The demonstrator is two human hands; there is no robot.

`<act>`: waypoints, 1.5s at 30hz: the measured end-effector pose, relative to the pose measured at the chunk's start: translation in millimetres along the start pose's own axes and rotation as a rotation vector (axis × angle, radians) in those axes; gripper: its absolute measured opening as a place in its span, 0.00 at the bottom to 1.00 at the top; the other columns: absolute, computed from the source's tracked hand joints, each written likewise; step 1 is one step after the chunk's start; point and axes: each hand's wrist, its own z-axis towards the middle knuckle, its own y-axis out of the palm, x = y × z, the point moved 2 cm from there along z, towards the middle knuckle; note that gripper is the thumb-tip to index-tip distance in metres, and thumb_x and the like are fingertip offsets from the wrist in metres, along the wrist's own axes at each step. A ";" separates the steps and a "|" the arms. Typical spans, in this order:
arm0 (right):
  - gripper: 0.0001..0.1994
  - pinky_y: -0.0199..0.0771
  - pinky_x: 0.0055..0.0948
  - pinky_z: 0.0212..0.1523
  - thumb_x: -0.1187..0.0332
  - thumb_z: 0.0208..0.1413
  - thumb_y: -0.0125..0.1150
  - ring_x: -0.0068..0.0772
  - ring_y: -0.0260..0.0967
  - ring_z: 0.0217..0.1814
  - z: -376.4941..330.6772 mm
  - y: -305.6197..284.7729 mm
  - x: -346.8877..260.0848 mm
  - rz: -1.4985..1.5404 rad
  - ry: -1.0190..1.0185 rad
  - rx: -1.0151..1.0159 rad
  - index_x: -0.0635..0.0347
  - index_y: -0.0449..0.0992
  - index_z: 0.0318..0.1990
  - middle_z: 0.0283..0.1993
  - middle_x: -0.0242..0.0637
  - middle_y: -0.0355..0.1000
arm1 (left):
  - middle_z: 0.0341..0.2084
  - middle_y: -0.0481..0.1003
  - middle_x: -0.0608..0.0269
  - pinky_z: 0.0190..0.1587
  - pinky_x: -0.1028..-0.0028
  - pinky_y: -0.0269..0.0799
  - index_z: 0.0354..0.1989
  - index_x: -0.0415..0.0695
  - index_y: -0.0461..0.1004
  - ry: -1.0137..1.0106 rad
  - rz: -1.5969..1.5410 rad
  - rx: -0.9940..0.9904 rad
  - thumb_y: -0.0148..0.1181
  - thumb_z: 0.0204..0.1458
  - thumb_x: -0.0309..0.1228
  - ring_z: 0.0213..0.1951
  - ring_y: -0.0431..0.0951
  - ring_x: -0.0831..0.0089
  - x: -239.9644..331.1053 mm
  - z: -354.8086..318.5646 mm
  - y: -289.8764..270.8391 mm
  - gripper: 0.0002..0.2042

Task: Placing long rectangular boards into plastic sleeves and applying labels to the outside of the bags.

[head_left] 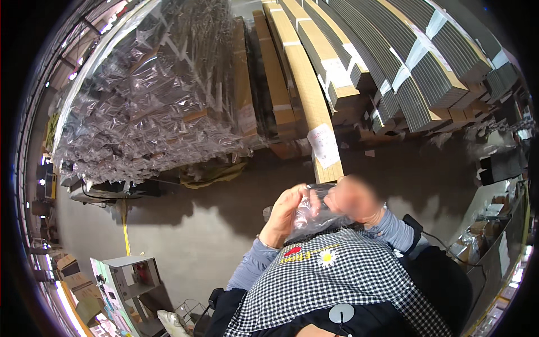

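Observation:
In front of my waist I hold a clear plastic bag or film [311, 216], crumpled and shiny. My left hand [285, 212] is closed on its left side, and some fingers show through the plastic. My right hand [355, 199] is blurred; its curled fingers grip the right side of the film. Just beyond my hands lies the near end of a long, narrow cardboard package [307, 95], with a white paper label [324, 147] stuck on it. Whether the film touches that end, I cannot tell.
Long packages wrapped in clear plastic [151, 95] are stacked at the far left. Stacks of long grey strips [404, 67] with cardboard and white bands fill the far right. A grey cabinet [132, 261] stands at lower left. Cartons and plastic [477, 241] lie at right.

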 end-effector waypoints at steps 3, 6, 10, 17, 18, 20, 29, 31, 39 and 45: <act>0.12 0.67 0.27 0.35 0.61 0.61 0.59 0.29 0.65 0.30 -22.5 -16.6 -12.1 0.002 -0.074 0.128 0.57 0.68 0.29 0.24 0.37 0.69 | 0.30 0.76 0.43 0.14 0.83 0.48 0.24 0.43 0.64 -0.055 0.031 -0.246 0.59 0.58 0.45 0.14 0.55 0.85 6.8 -3.0 -26.8 0.20; 0.11 0.70 0.27 0.36 0.62 0.60 0.60 0.31 0.69 0.32 -30.5 -17.5 -20.9 -0.021 -0.075 0.169 0.57 0.68 0.30 0.26 0.41 0.71 | 0.32 0.77 0.42 0.14 0.83 0.47 0.23 0.45 0.63 -0.185 0.026 -0.167 0.65 0.52 0.43 0.14 0.57 0.84 21.5 -0.5 -26.4 0.19; 0.10 0.69 0.22 0.30 0.65 0.57 0.62 0.25 0.69 0.25 -36.5 -13.5 -19.7 -0.005 0.108 0.052 0.60 0.69 0.34 0.27 0.40 0.73 | 0.26 0.77 0.59 0.20 0.83 0.57 0.43 0.35 0.74 -0.319 0.210 -0.352 0.68 0.49 0.37 0.20 0.66 0.84 25.7 6.3 -3.7 0.19; 0.05 0.72 0.30 0.31 0.71 0.51 0.58 0.34 0.70 0.27 -45.6 -109.3 -7.4 -1.776 0.090 0.099 0.64 0.75 0.30 0.29 0.37 0.73 | 0.31 0.79 0.59 0.36 0.71 0.75 0.34 0.42 0.80 0.182 1.723 -0.456 0.65 0.44 0.23 0.32 0.79 0.65 3.5 56.6 -55.2 0.07; 0.04 0.71 0.32 0.32 0.72 0.48 0.58 0.38 0.70 0.28 -33.9 -105.0 -10.3 -2.064 -0.120 0.023 0.64 0.75 0.29 0.30 0.39 0.72 | 0.30 0.78 0.59 0.35 0.71 0.75 0.33 0.41 0.79 0.210 1.785 -0.447 0.64 0.43 0.24 0.32 0.79 0.64 1.8 63.1 -53.6 0.07; 0.02 0.70 0.32 0.33 0.75 0.46 0.55 0.42 0.67 0.29 -23.1 -97.8 -23.7 -2.035 -0.143 0.078 0.64 0.71 0.26 0.28 0.38 0.69 | 0.30 0.77 0.59 0.35 0.71 0.75 0.32 0.41 0.79 0.247 1.849 -0.435 0.64 0.43 0.24 0.32 0.79 0.63 7.5 74.7 -50.4 0.07; 0.01 0.69 0.29 0.38 0.76 0.58 0.52 0.31 0.68 0.36 11.0 -127.8 -4.6 -1.335 -0.307 0.671 0.64 0.69 0.36 0.33 0.39 0.68 | 0.27 0.77 0.72 0.29 0.78 0.65 0.34 0.41 0.77 -0.155 0.855 -0.170 0.64 0.55 0.31 0.28 0.71 0.84 -9.1 115.6 -97.7 0.07; 0.02 0.70 0.35 0.47 0.77 0.56 0.53 0.47 0.70 0.45 12.6 -134.7 -7.6 -1.504 -0.402 0.594 0.65 0.69 0.37 0.41 0.47 0.70 | 0.28 0.77 0.67 0.37 0.71 0.71 0.35 0.39 0.76 -0.037 1.234 -0.198 0.64 0.54 0.29 0.32 0.76 0.75 -7.9 120.7 -94.3 0.07; 0.04 0.69 0.33 0.45 0.76 0.61 0.50 0.48 0.67 0.40 40.7 -144.0 -14.4 -1.375 -0.462 0.750 0.62 0.65 0.43 0.40 0.46 0.69 | 0.26 0.73 0.57 0.34 0.74 0.69 0.36 0.38 0.73 0.568 1.220 0.208 0.57 0.56 0.21 0.29 0.72 0.76 -2.7 137.6 -60.7 0.02; 0.10 0.71 0.37 0.43 0.75 0.57 0.56 0.51 0.71 0.42 16.4 -172.8 -12.8 -1.605 -0.416 0.696 0.60 0.65 0.45 0.39 0.47 0.69 | 0.28 0.74 0.72 0.33 0.79 0.66 0.36 0.38 0.77 -0.054 0.928 -0.337 0.63 0.56 0.29 0.31 0.69 0.84 4.4 143.9 -71.6 0.07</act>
